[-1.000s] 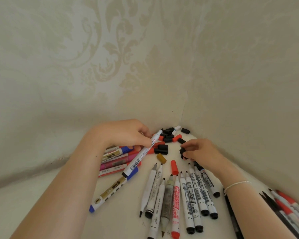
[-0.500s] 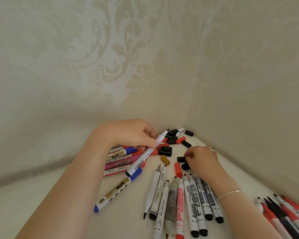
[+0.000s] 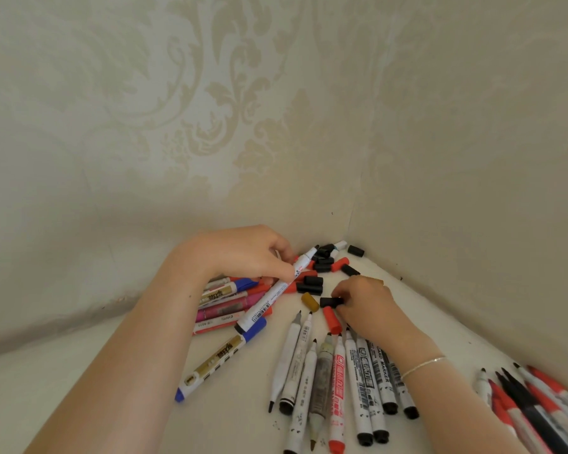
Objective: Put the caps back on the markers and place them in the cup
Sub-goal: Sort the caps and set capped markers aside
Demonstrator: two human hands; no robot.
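1. The left hand [image 3: 243, 253] held a white marker [image 3: 276, 291] with its fingers curled round the upper part. The marker had no cap on. Its dark tip pointed up toward the corner, and its back end hung just above the table [image 3: 128, 404].
2. The right hand [image 3: 364, 306] pinched a small black cap [image 3: 331, 302] with its fingertips, low over the table. That cap sat well apart from the tip of the white marker.
3. A red cap [image 3: 331, 320] lay just below the black cap, touching the right hand. A brown cap [image 3: 310, 301] lay just to the left of it.
4. More loose caps [image 3: 325, 263], black and red, lay in a pile in the corner where the two walls met. One black cap [image 3: 355, 251] lay alone by the right wall [image 3: 473, 158].
5. A row of markers [image 3: 338, 388] lay side by side on the table in front of the person. Their tips pointed toward the hands, and none of them had caps on.
6. A gold marker with blue ends [image 3: 220, 365] lay on the table beside the left arm.
7. A bunch of pink, red and blue markers [image 3: 223, 303] lay under the left hand.
8. More red and black markers [image 3: 532, 407] lay at the right edge, with bare tips.
9. The right wrist wore a thin bracelet [image 3: 423, 367].
10. I could not see the cup anywhere.
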